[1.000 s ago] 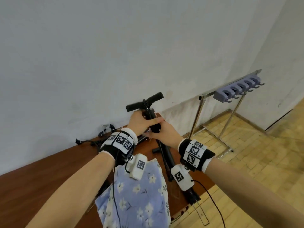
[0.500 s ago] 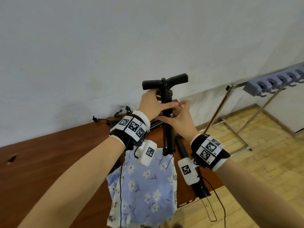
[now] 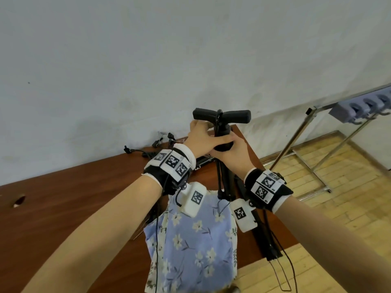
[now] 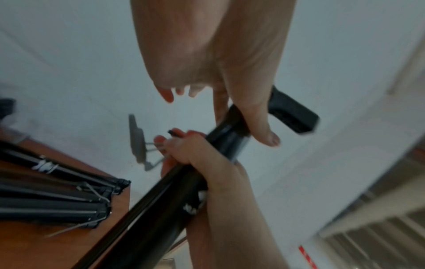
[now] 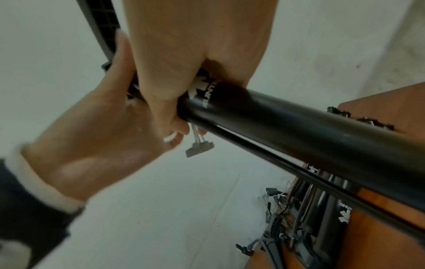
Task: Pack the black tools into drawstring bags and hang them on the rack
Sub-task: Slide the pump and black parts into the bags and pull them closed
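A black pump with a T-handle stands upright over the table's right end. My left hand grips its barrel just under the handle, thumb across it. My right hand grips the barrel right below, fingers wrapped round it. The pump's lower part runs down into the mouth of a blue floral drawstring bag, which hangs under my wrists. In the right wrist view the barrel shows white lettering. At the far right stands the metal rack with grey hooks.
A brown wooden table lies against a white wall. More black pumps lie on it, one along its right edge. Black cords and clips sit by the wall. To the right there is parquet floor.
The pump has swung from tilted to upright and risen, with the bag now hanging below it. My right hand, loose half a second ago, now grips the barrel.
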Available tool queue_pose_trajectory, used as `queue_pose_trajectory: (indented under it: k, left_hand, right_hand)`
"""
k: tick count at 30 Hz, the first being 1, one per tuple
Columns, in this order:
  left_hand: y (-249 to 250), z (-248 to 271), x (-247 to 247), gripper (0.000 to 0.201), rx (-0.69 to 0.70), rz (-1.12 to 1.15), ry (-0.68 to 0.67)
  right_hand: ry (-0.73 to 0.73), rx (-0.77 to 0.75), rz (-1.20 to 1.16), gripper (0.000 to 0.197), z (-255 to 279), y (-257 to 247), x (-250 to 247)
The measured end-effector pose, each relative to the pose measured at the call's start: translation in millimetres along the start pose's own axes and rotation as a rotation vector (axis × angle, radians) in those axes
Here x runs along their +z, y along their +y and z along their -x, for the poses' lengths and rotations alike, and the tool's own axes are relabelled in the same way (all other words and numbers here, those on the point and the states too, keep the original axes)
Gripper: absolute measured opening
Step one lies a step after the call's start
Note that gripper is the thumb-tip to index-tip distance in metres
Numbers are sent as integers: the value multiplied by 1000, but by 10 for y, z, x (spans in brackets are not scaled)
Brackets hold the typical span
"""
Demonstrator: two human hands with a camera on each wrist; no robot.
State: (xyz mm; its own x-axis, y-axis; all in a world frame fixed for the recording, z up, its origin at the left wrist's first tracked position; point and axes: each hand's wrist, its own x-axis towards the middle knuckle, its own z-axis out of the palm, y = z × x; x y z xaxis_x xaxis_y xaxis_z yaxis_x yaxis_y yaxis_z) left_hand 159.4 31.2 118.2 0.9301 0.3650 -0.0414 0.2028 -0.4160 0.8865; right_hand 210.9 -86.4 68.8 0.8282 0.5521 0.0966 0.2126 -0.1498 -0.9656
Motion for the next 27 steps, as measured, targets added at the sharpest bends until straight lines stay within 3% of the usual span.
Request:
queue_pose_trajectory:
  k: [3, 5, 8, 10, 12, 13, 15, 16, 18, 20, 22, 23, 25, 27]
  left_hand:
    - [-116, 41, -192, 61, -41, -81, -209]
    - [-348, 102, -262, 64, -132, -25, -227]
    - [-855, 172, -207, 58, -468, 0, -169]
    - [-1110, 277, -90, 69, -700, -9, -302]
    - [-1206, 382, 76, 87, -841, 208, -422]
    - [-1196, 418, 169, 92, -877, 434, -406]
    - [-1162, 332, 278, 80, -800, 763, -217]
    - [-1125, 265, 289, 72, -725, 810, -132]
    - [-1048, 137, 274, 69, -580, 639, -122]
    - [-970, 113, 326, 74, -488, 459, -358]
    - [-891, 186, 359, 87, -522, 341, -660]
    - [-861, 207, 354, 90, -520, 322, -702]
    - [-793, 196, 238, 78, -451, 475, -608]
    - [-863, 58, 8, 63, -436, 638, -348]
  right_hand:
    - [62, 30, -38, 45, -72, -6, -78]
    - [161, 70, -144, 43, -168, -29, -194]
    - [393, 102, -442, 41, -326, -96, -396]
    - [540, 117, -608, 42, -396, -100, -493]
    - [604, 163, -739, 43, -399, -52, -526]
    - [614, 201, -775, 42, -383, -3, -522]
    - [589, 285, -810, 33, -313, 95, -494]
    - [574, 327, -805, 28, -271, 152, -471]
    - [560, 400, -755, 23, -166, 272, -410]
    - [539, 480, -738, 23, -52, 414, -316]
    - [528, 597, -779, 25, 42, 565, -248]
    - [522, 646, -816, 26, 69, 620, -235]
    - [505, 700, -887, 19, 92, 694, -260]
    - [520, 747, -922, 13, 109, 738, -346]
